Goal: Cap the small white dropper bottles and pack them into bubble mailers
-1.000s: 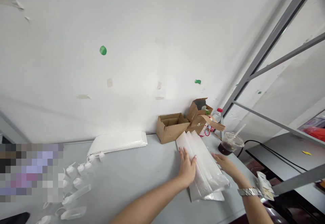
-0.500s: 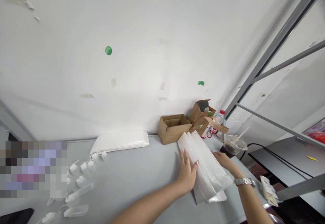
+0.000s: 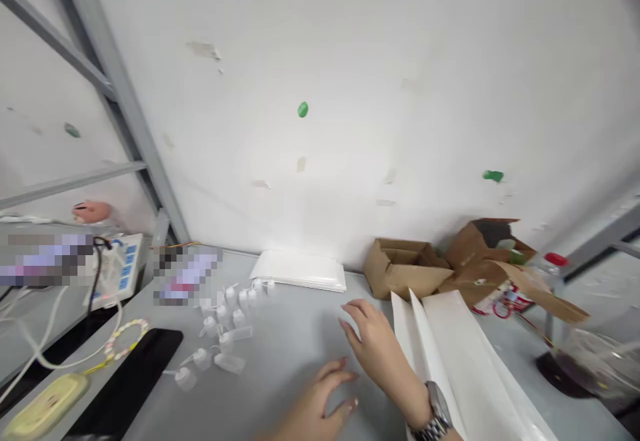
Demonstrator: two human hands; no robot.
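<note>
My left hand hovers over the grey table near its front, fingers spread and holding nothing. Just ahead and to the right of it, my right hand, with a metal watch on the wrist, is also empty, its fingers loosely curved and apart. White translucent plastic bags lie in a pile beside my right forearm, which partly covers them. Several small white-capped squeeze bottles are scattered to the left of both hands, some upright and some lying down. Behind them is a stack of flat white sheets.
An open cardboard box and a brown paper bag stand against the wall at right, near a lidded drink cup. At left are a black phone, a beaded loop, a power strip and cables.
Both hands have let go of the white plastic bags and moved left of them. The bags now lie on the table. The view has swung left, bringing the phone and power strip into sight.
</note>
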